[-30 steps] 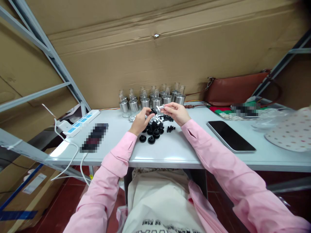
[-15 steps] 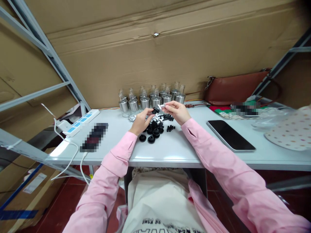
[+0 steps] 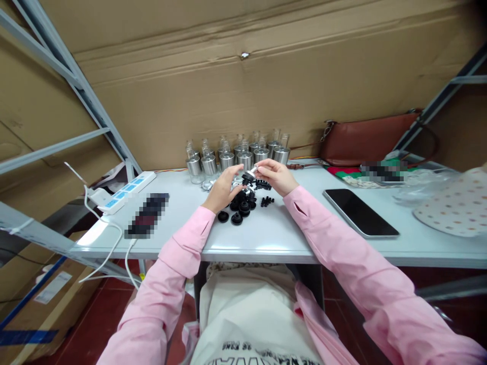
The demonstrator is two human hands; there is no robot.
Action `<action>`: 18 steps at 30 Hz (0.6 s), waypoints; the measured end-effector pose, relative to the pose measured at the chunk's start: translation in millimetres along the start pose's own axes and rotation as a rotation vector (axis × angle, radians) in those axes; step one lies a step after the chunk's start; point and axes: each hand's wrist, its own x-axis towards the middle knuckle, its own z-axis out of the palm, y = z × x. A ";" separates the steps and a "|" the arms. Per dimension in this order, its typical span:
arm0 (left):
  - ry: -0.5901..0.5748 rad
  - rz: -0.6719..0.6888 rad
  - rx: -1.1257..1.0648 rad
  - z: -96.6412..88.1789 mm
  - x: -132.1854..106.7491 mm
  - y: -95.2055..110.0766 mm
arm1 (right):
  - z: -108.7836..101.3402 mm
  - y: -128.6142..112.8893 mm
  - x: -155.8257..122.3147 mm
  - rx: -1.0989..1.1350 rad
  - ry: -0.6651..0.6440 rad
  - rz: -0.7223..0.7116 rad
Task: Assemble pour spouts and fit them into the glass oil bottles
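My right hand pinches a slim silver spout between thumb and fingertips. A round black stopper sits at the spout's lower left end. Just left of it, my left hand is open, thumb and fingers apart, with nothing visible between them. Below both hands lies a pile of black stoppers, partly hidden by my left hand. Small silver pieces show among them. Several little black caps lie to the right of the pile.
Glass bottles with steel sleeves stand in rows behind my hands. A phone, a brown bag and a dotted cloth item lie on the right. A power strip with white cables is on the left. Cardboard backs the table.
My left hand has let go of the black stopper and its fingers have spread. The stopper now sits on the silver spout in my right hand, which has barely moved.
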 end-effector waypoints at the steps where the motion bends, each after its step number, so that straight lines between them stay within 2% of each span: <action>1: -0.030 0.017 0.004 -0.2 0.2 1.4 | 0.0 -0.1 -0.2 -0.007 -0.013 -0.003; 6: -0.145 0.040 0.047 -2.3 1.4 9.3 | -0.2 -1.2 -1.8 -0.021 -0.059 0.027; 18: -0.152 -0.023 -0.018 -1.7 1.3 8.4 | 0.8 -0.4 -2.4 0.045 -0.048 0.108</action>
